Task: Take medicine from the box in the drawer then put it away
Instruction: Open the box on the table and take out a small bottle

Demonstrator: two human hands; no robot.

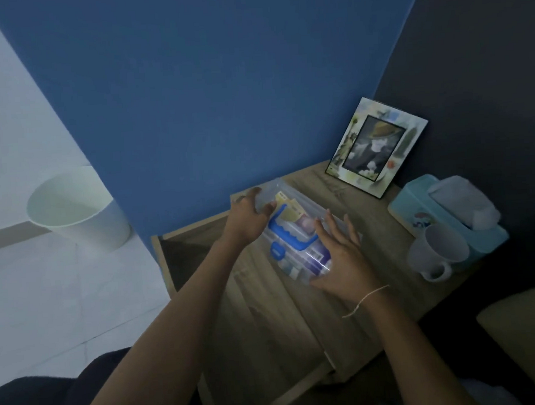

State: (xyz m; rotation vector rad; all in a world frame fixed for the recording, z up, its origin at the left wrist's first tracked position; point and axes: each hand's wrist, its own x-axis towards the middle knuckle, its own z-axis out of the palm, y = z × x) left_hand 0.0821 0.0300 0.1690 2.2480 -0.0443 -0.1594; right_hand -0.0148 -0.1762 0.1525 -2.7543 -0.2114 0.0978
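Observation:
A clear plastic medicine box (296, 232) with a blue handle and blue clasp lies on the wooden nightstand top (367, 274). Packets and boxes of medicine show through its lid. My left hand (248, 216) grips the box's far left end, thumb on the lid. My right hand (341, 257) rests against its near right end with the fingers spread. The drawer (181, 254) below stands pulled out to the left, its inside dark.
A picture frame (375, 148) leans at the back of the nightstand. A light-blue tissue box (448, 216) and a white mug (438, 251) stand at the right. A white waste bin (78, 207) sits on the floor left. A cushion (534, 336) is at the lower right.

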